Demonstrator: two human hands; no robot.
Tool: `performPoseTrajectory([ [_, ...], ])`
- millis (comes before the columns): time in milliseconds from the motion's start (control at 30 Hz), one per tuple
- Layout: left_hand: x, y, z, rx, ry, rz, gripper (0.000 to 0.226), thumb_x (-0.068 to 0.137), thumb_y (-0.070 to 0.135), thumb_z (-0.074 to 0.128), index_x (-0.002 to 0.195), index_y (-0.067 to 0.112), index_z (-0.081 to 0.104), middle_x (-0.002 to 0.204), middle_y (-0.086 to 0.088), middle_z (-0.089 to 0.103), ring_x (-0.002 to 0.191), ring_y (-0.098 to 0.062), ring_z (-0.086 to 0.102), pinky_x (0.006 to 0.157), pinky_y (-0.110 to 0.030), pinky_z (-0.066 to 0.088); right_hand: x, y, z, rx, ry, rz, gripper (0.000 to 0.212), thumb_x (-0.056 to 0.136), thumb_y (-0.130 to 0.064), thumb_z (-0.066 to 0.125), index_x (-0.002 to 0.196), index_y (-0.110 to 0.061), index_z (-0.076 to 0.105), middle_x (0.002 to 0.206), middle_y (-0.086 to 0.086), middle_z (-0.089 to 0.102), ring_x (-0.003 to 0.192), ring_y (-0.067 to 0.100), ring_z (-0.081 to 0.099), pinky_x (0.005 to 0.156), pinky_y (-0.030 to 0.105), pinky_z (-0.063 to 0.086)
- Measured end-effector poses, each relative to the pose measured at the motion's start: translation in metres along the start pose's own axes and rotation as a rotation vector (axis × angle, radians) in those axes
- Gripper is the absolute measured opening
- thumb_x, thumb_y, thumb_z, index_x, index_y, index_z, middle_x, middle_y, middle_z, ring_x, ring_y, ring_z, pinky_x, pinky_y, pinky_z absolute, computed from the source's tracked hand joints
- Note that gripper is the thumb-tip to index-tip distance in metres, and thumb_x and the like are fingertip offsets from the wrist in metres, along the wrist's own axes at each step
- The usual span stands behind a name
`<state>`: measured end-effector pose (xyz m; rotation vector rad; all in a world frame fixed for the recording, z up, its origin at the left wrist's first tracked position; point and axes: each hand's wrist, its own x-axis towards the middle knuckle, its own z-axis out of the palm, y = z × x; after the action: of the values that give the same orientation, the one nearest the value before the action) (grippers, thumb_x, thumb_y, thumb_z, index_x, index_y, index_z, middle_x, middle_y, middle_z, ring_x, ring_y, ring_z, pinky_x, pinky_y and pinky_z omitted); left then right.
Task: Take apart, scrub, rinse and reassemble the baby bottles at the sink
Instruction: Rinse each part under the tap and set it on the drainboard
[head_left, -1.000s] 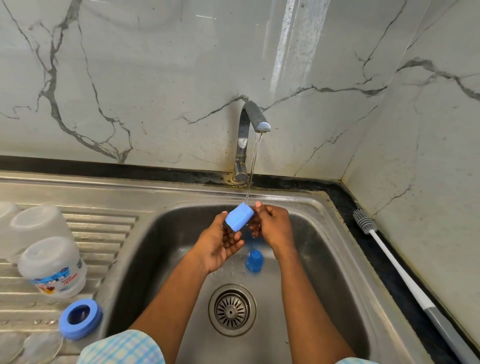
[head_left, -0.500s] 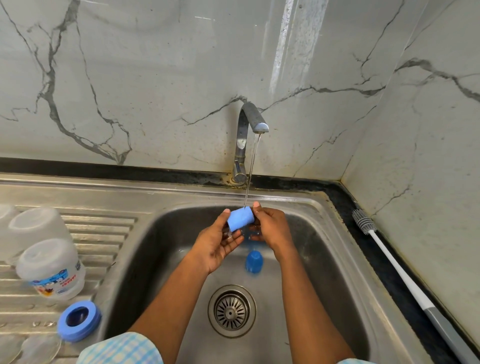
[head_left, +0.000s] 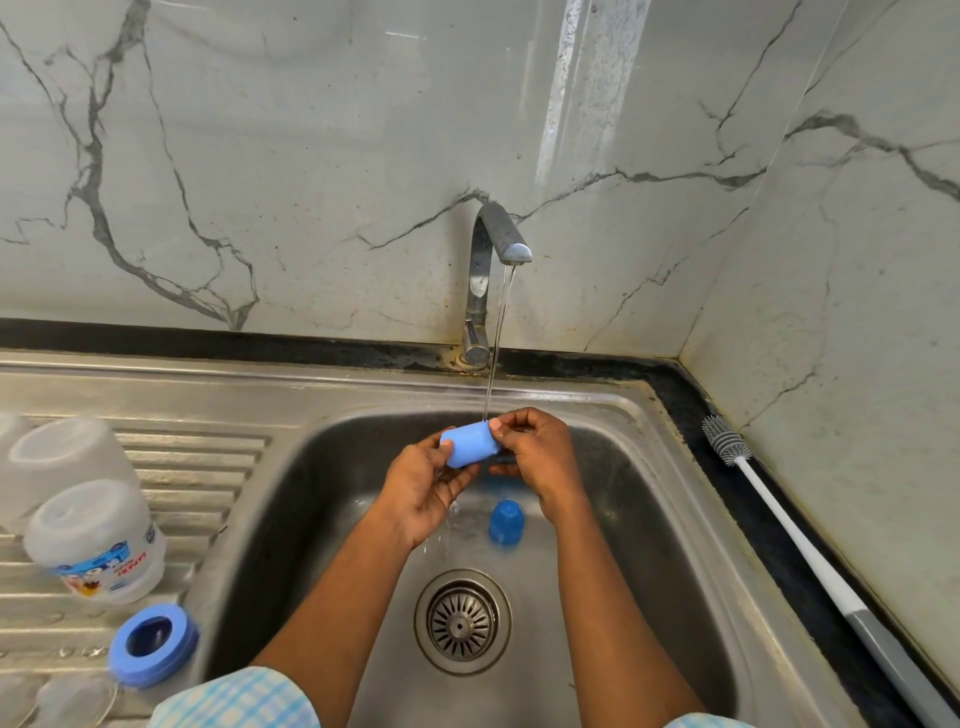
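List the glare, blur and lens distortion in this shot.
Head view: a bright glare streak runs down the marble wall; head view: the bottles and blue ring at the left edge look smeared, the blue cap under the stream sharper; head view: the wide lens bows the sink rim.

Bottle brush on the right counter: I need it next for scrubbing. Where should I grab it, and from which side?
Probably the grey handle of the bottle brush, from above on the sink side: it lies flat along the counter, bristles toward the back corner, and the wall runs close on its far side.
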<state>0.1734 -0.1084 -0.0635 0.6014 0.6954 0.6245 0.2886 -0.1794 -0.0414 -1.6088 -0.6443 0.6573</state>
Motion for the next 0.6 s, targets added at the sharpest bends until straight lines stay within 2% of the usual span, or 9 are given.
performPoseTrajectory([
  [133,-0.001,0.001,0.0,-0.032,0.034,-0.045,0.034,0.104,0.014,0.043,0.132,-0.004,0.051,0.121,-0.03,0.063,0.104,-0.036,0.067,0.082,-0.037,0.058,-0.003,-0.001,0.001,-0.036,-0.004,-0.025,0.014,0.099,-0.015,0.057,0.104,-0.006,0.067,0.094,0.005,0.069,0.081,0.014,0.066,0.056,0.016,0.054],
  [200,-0.004,0.0,0.004,0.013,0.04,0.035,0.031,0.102,0.013,0.05,0.131,0.002,0.053,0.12,-0.023,0.064,0.101,-0.03,0.067,0.079,-0.034,0.058,0.0,0.0,0.001,-0.071,0.03,0.016,0.016,0.101,-0.012,0.051,0.101,-0.008,0.067,0.098,0.009,0.068,0.078,0.015,0.066,0.056,0.02,0.055],
  [233,-0.005,-0.001,0.004,0.071,0.052,0.115,0.034,0.098,0.009,0.057,0.132,0.006,0.053,0.12,-0.019,0.064,0.102,-0.027,0.067,0.079,-0.032,0.058,0.001,0.001,0.001,-0.107,0.041,0.034,0.016,0.101,-0.012,0.05,0.102,-0.011,0.066,0.103,0.009,0.067,0.083,0.016,0.066,0.061,0.023,0.058],
  [300,-0.003,-0.005,0.003,0.281,0.103,0.32,0.058,0.087,0.0,0.07,0.138,0.014,0.046,0.117,-0.012,0.065,0.104,-0.022,0.066,0.08,-0.028,0.056,0.003,0.003,0.002,-0.208,0.036,0.055,0.021,0.1,-0.008,0.049,0.114,-0.014,0.064,0.116,0.008,0.065,0.1,0.021,0.064,0.08,0.032,0.059],
  [367,-0.001,-0.009,0.001,0.524,0.126,0.48,0.082,0.078,-0.004,0.077,0.144,0.023,0.037,0.111,-0.003,0.067,0.103,-0.015,0.065,0.084,-0.025,0.054,0.004,0.005,0.005,-0.35,-0.016,0.035,0.041,0.095,0.002,0.048,0.132,-0.012,0.057,0.133,0.009,0.061,0.119,0.023,0.059,0.098,0.034,0.051],
  [400,0.0,-0.01,0.001,0.619,0.123,0.526,0.09,0.076,-0.006,0.079,0.146,0.027,0.033,0.11,0.001,0.067,0.104,-0.011,0.064,0.087,-0.025,0.053,0.002,0.006,0.006,-0.415,-0.068,0.017,0.05,0.092,0.007,0.049,0.137,-0.013,0.053,0.138,0.007,0.058,0.124,0.022,0.056,0.101,0.033,0.048],
  [500,0.001,-0.014,0.0,0.767,0.065,0.577,0.1,0.077,-0.008,0.076,0.152,0.034,0.024,0.114,0.005,0.067,0.107,-0.01,0.063,0.087,-0.025,0.056,-0.003,0.007,0.008,-0.459,-0.245,-0.036,0.057,0.085,0.009,0.058,0.136,-0.017,0.054,0.131,0.004,0.062,0.116,0.02,0.06,0.099,0.035,0.051],
  [600,0.001,-0.015,-0.001,0.789,0.017,0.568,0.101,0.079,-0.007,0.074,0.153,0.036,0.021,0.116,0.004,0.065,0.107,-0.011,0.064,0.078,-0.02,0.057,-0.005,0.008,0.007,-0.485,-0.263,-0.04,0.048,0.084,0.0,0.07,0.128,-0.015,0.059,0.118,0.004,0.067,0.105,0.019,0.064,0.093,0.034,0.054],
])
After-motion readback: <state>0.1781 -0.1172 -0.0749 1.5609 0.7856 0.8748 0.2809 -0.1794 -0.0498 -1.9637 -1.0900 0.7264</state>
